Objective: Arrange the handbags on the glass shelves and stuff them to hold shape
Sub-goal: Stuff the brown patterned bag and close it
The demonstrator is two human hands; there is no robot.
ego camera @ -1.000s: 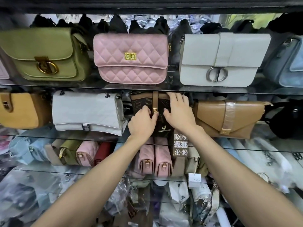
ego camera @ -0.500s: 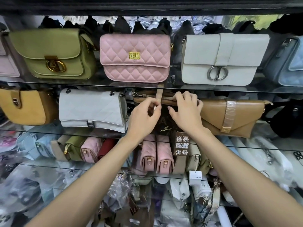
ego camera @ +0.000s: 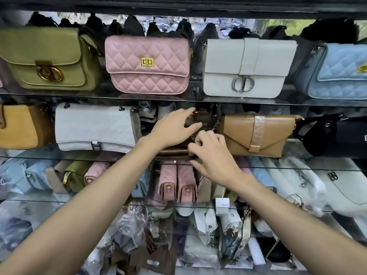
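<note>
On the middle shelf [ego camera: 59, 156], the left hand [ego camera: 170, 128] lies open on the brown bag [ego camera: 174, 151]; the right hand [ego camera: 210, 153] pinches its zipped edge.

A single head-worn, wide-angle view is given, directed forward and slightly downward at close range onto tiers of glass shelves [ego camera: 59, 157]. The shelf edges are seen bowed across the frame, and both forearms enter from the lower corners.
</note>
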